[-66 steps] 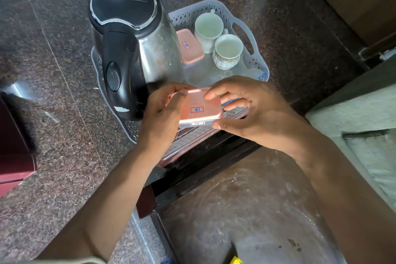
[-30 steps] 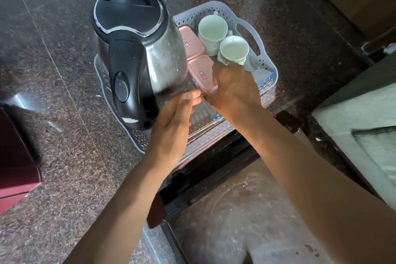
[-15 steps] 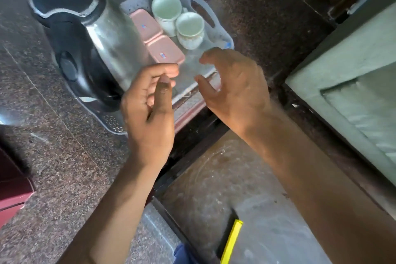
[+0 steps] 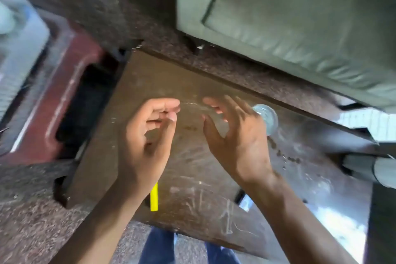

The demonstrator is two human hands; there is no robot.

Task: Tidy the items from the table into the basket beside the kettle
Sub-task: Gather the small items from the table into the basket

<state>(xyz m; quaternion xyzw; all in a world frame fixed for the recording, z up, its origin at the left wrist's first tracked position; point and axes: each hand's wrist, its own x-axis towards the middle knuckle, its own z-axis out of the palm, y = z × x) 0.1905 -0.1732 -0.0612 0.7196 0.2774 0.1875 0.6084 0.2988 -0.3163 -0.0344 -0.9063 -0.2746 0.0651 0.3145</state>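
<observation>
- The scratched brown tabletop point(image 4: 192, 178) fills the middle of the view, above speckled dark stone floor point(image 4: 32, 221).
- A grey-green cushioned seat point(image 4: 300, 17) sits at one o'clock.
- A dark red ledge point(image 4: 70, 83) runs at nine o'clock; the pale plastic basket point(image 4: 19, 49), blurred, lies at ten o'clock beyond it.
- The left hand point(image 4: 145, 141) hovers empty, fingers loosely curled.
- The right hand point(image 4: 237, 135) is spread, grasping nothing.
- A clear round glass item point(image 4: 267, 117) lies just beyond the right hand at three o'clock; contact unclear.
- A yellow strip point(image 4: 154, 197) peeks out at six o'clock.
</observation>
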